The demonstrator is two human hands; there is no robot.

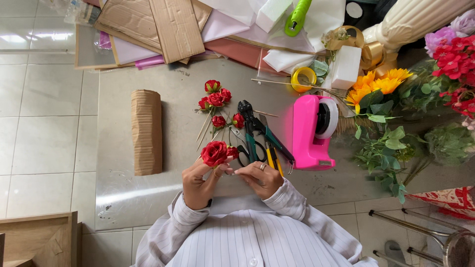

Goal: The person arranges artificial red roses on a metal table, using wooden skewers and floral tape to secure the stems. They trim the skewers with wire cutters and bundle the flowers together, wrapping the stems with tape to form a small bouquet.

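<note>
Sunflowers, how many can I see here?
2 sunflowers: one lies right of the pink tape dispenser, the other just beyond it toward the red flowers. Leaves may hide more.

open mat left of roses point(216, 98), tools point(257, 138) crowding right

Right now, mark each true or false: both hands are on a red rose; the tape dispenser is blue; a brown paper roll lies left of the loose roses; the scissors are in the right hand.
1. Both the left hand and right hand are at the red rose: true.
2. The tape dispenser is blue: false, it is pink.
3. A brown paper roll lies left of the loose roses: true.
4. The scissors are in the right hand: false, they lie on the floor mat.
</note>
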